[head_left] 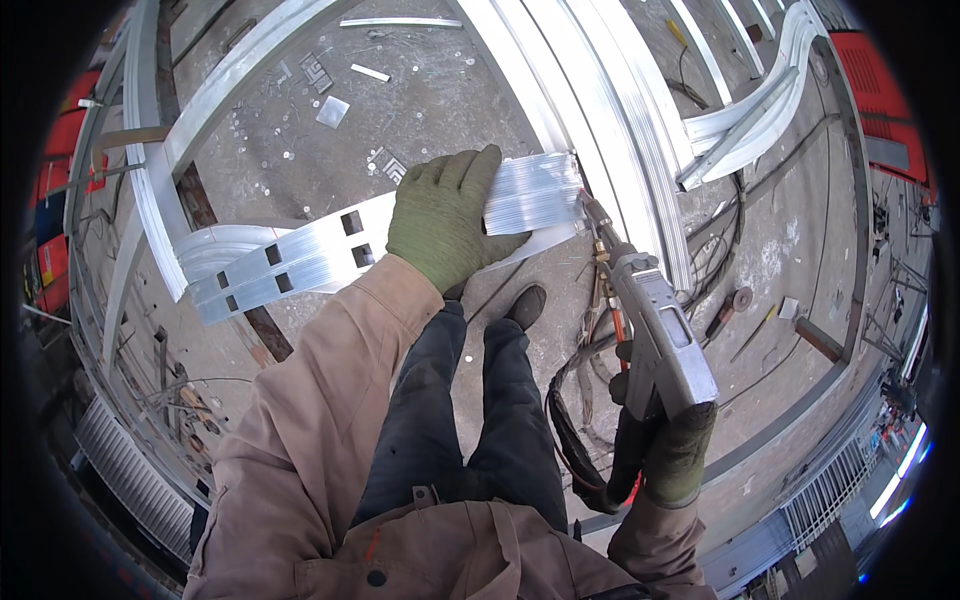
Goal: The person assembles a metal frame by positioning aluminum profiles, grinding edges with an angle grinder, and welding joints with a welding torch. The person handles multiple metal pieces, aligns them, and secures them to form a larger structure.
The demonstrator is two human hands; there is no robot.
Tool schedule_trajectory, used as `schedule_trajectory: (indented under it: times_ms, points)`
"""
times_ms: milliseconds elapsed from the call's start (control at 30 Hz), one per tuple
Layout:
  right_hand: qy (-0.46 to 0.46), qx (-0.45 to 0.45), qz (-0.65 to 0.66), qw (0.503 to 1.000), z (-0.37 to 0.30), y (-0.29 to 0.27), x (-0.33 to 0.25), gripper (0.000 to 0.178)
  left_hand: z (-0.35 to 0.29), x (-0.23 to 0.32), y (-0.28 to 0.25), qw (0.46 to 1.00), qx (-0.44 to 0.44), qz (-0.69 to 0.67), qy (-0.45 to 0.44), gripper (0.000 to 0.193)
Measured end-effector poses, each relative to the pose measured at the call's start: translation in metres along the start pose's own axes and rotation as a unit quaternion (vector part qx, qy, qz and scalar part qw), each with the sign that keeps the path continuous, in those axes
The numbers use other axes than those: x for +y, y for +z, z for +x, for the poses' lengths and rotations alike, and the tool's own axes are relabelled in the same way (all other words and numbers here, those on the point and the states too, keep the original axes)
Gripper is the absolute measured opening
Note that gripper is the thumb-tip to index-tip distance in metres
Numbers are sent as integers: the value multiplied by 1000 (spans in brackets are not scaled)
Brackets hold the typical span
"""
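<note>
In a green work glove, my left hand grips a flat ribbed aluminium profile from above, its fingers over the far edge and its thumb toward the near edge. Several square holes are cut through the profile's left half. The right end of the profile meets a long ribbed aluminium beam. My right hand, gloved too, holds a silver welding gun by its black handle. The gun's nozzle points up and left, with its tip at the joint between profile and beam. Whether tip and metal touch, I cannot tell.
A thick black cable hangs from the gun down beside my legs. Curved aluminium pieces lie at the far right. On the floor are a small square plate, an angle grinder and loose cables. Red machines stand at both sides.
</note>
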State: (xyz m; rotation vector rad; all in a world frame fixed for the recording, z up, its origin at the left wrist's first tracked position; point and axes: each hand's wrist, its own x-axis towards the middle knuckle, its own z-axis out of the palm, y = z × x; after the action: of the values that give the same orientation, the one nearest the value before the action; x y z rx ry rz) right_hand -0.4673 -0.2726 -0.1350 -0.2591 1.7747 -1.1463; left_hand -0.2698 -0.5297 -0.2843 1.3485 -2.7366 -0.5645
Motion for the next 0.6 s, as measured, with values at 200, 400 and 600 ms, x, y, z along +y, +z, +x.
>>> schedule_trajectory:
  times_ms: [200,400,600]
  points:
    - [17,-14,-39,999,-1,0,-7,124,-1,-1,2,1000,18,-10,10,113]
    - [19,-24,-80,996,-3,-7,-4,126,0,3,-6,1000,22,-7,13,98]
    - [4,-9,-78,997,-2,0,-2,127,-1,1,-3,999,30,0,14,94]
